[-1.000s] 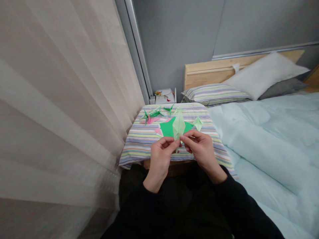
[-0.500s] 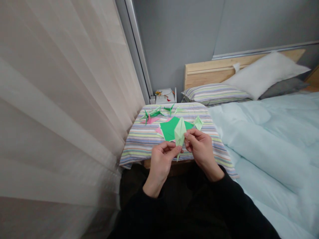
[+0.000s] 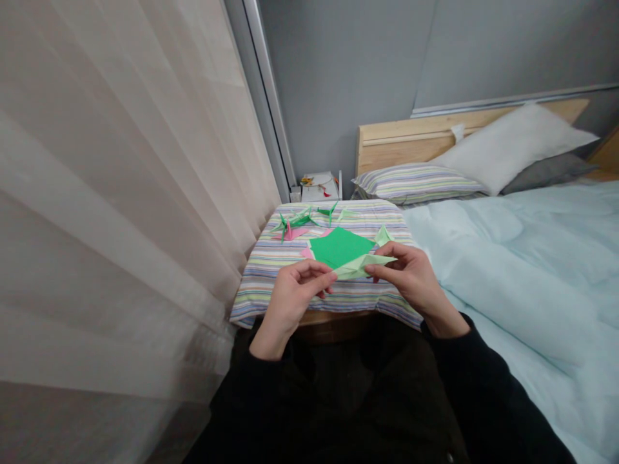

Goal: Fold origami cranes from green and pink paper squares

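A pale green folded origami paper (image 3: 355, 267) lies sideways in the air between my hands, long and pointed. My left hand (image 3: 294, 293) pinches its left tip between thumb and fingers. Toward its right end, my right hand (image 3: 411, 274) grips it, thumb on the near side. Just beyond it, a dark green paper sheet (image 3: 340, 246) rests on pink paper (image 3: 308, 252). Another small pale green folded piece (image 3: 383, 235) sits behind my right hand, partly covered.
Several green folded paper cranes (image 3: 302, 220) and a pink one (image 3: 290, 232) stand at the back of the striped tablecloth (image 3: 271, 283). A curtain (image 3: 193, 193) hangs close on the left. The bed's light blue quilt (image 3: 522, 258) borders the right side; a white stand (image 3: 319, 187) is behind.
The pale green paper has turned from upright to nearly level. My hands have spread apart, the left moving leftward and the right moving to the right.
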`<state>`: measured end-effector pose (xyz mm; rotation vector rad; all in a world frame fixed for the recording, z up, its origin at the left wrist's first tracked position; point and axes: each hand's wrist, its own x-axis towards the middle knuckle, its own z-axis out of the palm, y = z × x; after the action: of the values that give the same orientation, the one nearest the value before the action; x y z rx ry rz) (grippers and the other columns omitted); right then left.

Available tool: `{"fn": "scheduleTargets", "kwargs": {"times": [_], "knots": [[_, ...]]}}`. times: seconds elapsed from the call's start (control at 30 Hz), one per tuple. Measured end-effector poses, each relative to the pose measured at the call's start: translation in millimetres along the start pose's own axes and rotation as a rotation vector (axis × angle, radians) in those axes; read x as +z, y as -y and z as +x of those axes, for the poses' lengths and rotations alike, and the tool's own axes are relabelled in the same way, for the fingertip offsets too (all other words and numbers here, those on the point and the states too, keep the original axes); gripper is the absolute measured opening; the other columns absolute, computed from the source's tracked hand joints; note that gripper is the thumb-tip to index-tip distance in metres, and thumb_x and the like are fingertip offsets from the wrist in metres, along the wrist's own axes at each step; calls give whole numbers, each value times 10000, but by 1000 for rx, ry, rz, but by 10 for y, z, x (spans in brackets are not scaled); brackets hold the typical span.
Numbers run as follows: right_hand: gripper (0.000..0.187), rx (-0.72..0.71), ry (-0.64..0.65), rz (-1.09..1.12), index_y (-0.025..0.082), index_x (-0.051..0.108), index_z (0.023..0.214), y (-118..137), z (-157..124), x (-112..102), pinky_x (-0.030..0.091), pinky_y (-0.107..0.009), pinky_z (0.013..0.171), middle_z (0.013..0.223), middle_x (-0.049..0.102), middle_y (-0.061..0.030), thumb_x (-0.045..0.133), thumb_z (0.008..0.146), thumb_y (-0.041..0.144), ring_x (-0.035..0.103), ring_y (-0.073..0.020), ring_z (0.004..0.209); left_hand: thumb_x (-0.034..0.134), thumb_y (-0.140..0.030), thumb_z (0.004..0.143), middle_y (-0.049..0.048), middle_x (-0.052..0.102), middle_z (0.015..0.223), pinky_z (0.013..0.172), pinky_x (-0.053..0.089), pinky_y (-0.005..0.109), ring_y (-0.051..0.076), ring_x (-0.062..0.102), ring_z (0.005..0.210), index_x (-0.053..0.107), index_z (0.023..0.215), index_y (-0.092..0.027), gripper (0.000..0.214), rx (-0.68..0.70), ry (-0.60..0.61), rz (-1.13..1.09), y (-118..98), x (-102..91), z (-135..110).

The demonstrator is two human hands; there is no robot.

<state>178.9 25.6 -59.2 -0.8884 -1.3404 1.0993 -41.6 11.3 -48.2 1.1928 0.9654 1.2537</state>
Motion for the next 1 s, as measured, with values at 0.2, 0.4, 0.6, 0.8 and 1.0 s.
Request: {"fn": "scheduleTargets", "kwargs": {"times": [0.2,0.4,0.6,0.8,1.0], "knots": [[291,5,-58,135,197,653,673,-59,-26,215,532,-300,617,621,677,12,894,710,354,625,-145,602,943,-419,621,51,761,929,747,581,283,167,698,850,778,919,-175,419,31,-90,-398,106,194,12],[287,23,-70,147,202,681,800,-36,-93,382,533,-280,577,753,669,16,890,693,367,620,-147,655,941,-369,624,36,762,782,669,535,244,125,658,706,784,751,-144,302,4,-161,-372,199,516,21],[235,-55,-161,-10,196,702,745,-100,-101,337,513,-298,612,701,653,-2,771,841,400,586,-149,632,961,-363,579,43,774,768,600,507,230,119,654,662,798,757,-137,331,-26,-202,-348,203,514,36],[148,-182,-197,-161,239,714,968,-138,-136,341,526,-324,654,931,718,-52,728,889,364,659,-214,834,966,-348,567,42,765,752,597,533,233,116,661,641,778,722,-130,327,-52,-238,-372,183,512,35],[68,-331,-220,-410,243,683,859,-118,-91,306,513,-336,698,883,706,-42,675,915,279,646,-212,843,963,-325,576,45,770,773,640,567,243,116,661,660,788,739,-123,313,-52,-203,-388,204,508,77]]}}
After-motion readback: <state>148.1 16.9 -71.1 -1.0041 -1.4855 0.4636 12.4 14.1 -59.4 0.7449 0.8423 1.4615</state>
